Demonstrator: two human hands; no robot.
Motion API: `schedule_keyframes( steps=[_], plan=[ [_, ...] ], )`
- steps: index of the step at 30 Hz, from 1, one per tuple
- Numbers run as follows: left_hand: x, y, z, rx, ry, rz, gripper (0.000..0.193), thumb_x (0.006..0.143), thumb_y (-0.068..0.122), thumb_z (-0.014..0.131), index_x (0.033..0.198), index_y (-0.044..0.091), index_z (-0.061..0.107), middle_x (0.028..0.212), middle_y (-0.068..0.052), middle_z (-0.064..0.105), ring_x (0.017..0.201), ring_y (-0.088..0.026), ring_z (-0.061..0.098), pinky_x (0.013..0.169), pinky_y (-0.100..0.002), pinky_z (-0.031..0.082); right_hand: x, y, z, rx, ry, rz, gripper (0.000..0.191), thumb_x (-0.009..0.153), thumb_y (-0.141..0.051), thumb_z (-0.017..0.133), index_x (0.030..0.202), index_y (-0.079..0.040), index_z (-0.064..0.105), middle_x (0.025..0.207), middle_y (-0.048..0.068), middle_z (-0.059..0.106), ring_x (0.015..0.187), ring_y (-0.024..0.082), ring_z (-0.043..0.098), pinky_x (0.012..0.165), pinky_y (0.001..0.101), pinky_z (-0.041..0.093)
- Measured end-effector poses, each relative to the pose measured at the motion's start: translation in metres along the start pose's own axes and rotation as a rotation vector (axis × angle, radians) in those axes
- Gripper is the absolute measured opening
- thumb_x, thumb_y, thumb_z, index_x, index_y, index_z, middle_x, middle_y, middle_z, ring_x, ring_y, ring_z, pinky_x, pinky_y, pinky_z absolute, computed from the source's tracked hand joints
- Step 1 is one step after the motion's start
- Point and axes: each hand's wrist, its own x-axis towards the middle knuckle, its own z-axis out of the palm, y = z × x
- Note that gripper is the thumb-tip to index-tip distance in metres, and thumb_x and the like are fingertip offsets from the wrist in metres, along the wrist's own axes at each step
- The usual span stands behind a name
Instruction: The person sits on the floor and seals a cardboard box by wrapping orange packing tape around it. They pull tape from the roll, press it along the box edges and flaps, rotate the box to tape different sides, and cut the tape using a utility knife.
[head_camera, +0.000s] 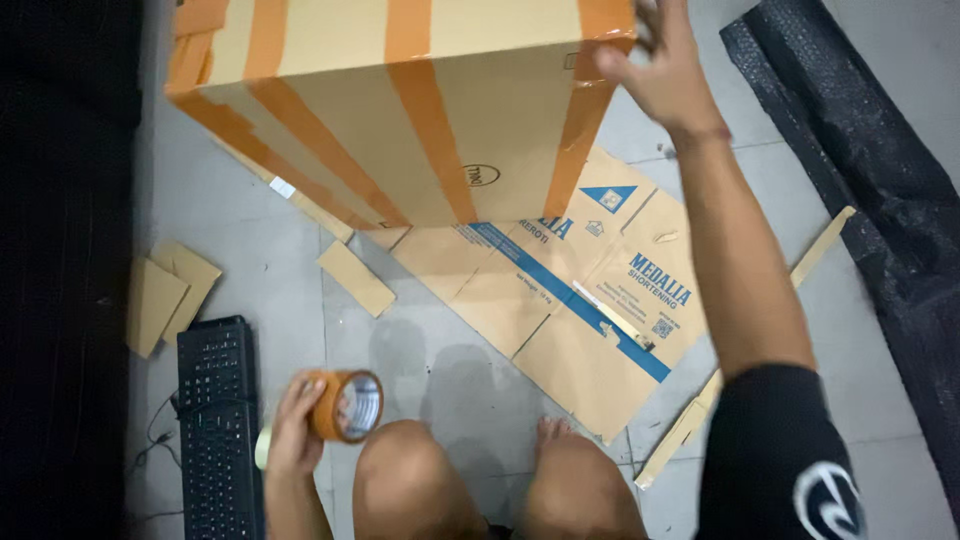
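Note:
A large cardboard box (400, 90) wrapped in orange tape strips stands tilted on the grey floor ahead of me. My right hand (662, 62) reaches up to its top right corner, fingers on the taped edge. My left hand (293, 425) is low near my knee and holds a roll of orange-brown tape (347, 405), its hollow core facing the camera. My bare knees show at the bottom of the view.
A flattened cardboard sheet with blue print (575, 310) lies under the box. A black keyboard (217, 430) lies at the lower left. Cardboard scraps (165, 295) and strips (355, 278) are scattered. Black bubble wrap (870, 190) runs along the right.

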Motion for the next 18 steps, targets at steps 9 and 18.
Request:
schedule_keyframes(
  steps=[9, 18],
  plan=[
    [-0.042, -0.079, -0.076, -0.153, 0.241, 0.009, 0.020, 0.099, 0.017, 0.055, 0.116, 0.006, 0.058, 0.092, -0.011, 0.067, 0.074, -0.018, 0.066, 0.056, -0.034, 0.054, 0.013, -0.055, 0.002, -0.536, -0.184, -0.305, 0.086, 0.083, -0.026, 0.096, 0.142, 0.001, 0.040, 0.135, 0.019, 0.060, 0.128, 0.031, 0.061, 0.109, 0.0410, 0.054],
    [-0.002, -0.040, -0.033, -0.184, 0.099, 0.197, 0.023, 0.100, 0.012, 0.060, 0.121, 0.005, 0.063, 0.114, -0.007, 0.066, 0.106, -0.018, 0.064, 0.089, -0.033, 0.054, 0.015, -0.018, 0.018, -0.371, 0.306, -0.055, 0.050, 0.112, -0.023, 0.066, 0.149, -0.001, 0.041, 0.144, 0.016, 0.052, 0.136, 0.026, 0.052, 0.118, 0.0397, 0.042]
  ],
)
